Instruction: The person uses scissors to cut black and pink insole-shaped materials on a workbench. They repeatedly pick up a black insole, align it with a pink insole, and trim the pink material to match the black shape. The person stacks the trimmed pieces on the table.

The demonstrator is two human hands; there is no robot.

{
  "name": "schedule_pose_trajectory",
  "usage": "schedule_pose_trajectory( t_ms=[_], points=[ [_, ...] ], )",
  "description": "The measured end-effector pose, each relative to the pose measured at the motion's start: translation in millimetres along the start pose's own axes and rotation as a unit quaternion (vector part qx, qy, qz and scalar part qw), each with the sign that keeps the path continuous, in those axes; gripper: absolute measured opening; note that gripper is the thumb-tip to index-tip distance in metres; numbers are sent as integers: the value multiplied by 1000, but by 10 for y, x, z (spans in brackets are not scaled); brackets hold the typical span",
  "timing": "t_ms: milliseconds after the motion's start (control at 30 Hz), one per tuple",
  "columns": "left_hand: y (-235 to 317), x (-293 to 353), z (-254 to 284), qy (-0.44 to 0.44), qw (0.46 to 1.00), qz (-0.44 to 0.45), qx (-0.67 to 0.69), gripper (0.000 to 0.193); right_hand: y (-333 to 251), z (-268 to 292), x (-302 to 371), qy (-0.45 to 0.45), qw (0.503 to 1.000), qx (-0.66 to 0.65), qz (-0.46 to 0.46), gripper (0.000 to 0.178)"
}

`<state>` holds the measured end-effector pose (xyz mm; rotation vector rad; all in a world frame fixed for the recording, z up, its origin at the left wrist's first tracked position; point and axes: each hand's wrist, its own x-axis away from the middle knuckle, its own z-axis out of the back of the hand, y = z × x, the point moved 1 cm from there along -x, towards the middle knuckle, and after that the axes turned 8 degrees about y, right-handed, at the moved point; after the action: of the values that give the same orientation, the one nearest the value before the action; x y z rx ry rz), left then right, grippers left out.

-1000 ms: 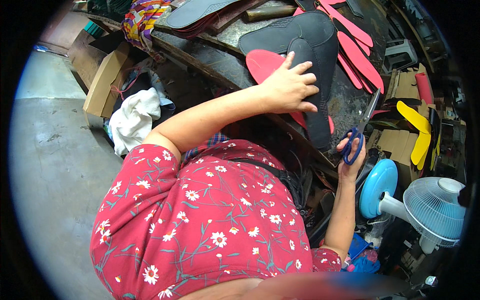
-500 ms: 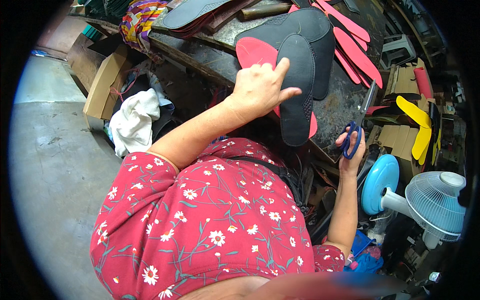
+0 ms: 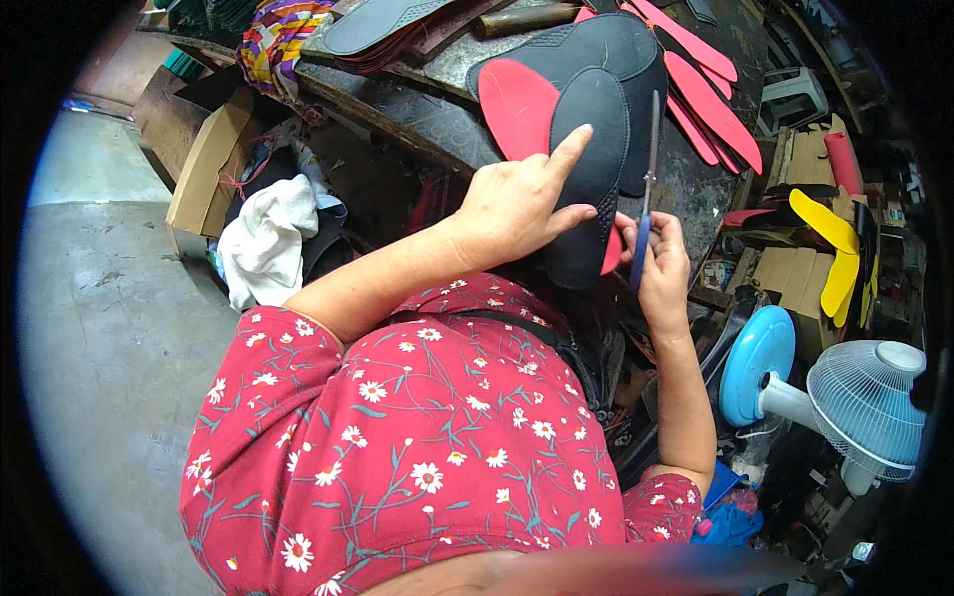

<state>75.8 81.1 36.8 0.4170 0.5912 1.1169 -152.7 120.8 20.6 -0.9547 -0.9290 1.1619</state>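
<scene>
My left hand [image 3: 515,204] grips a black insole [image 3: 593,129] with a stitched rim, thumb and index finger stretched over its face. The other fingers are partly hidden. Beneath that insole lies a red insole [image 3: 517,99], fanned out to the left, with its other end showing at the lower right. In my right hand [image 3: 662,266] is a pair of scissors [image 3: 646,199] with blue handles, blades pointing away from me and seen nearly edge-on. The fingertips of this hand are close to the red end; whether they touch it I cannot tell.
Larger black insoles [image 3: 638,50] lie behind on the dark worktable [image 3: 397,111], with red insoles [image 3: 711,114] to their right. A stack of grey insoles [image 3: 383,25] sits far left. Right of me are yellow insoles [image 3: 840,243] and a blue-white fan [image 3: 863,407]. A white cloth [image 3: 266,238] hangs left.
My right hand has moved left with the scissors, from beside the table to the insoles' right edge, and the blades have turned edge-on. The red insole has shifted slightly under the black one.
</scene>
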Motion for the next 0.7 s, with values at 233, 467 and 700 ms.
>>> schedule_pose_trajectory(
  t_ms=[233,467,700],
  points=[
    [-40,-21,-220,85,983,1,163,94,-60,-113,170,-58,987,-141,-52,24],
    [-148,-449,-85,-1,986,-167,-2,47,32,349,285,-59,993,-87,-46,21],
    [104,-635,-419,99,951,-287,-54,79,199,1246,349,68,991,98,-58,23]
  ],
)
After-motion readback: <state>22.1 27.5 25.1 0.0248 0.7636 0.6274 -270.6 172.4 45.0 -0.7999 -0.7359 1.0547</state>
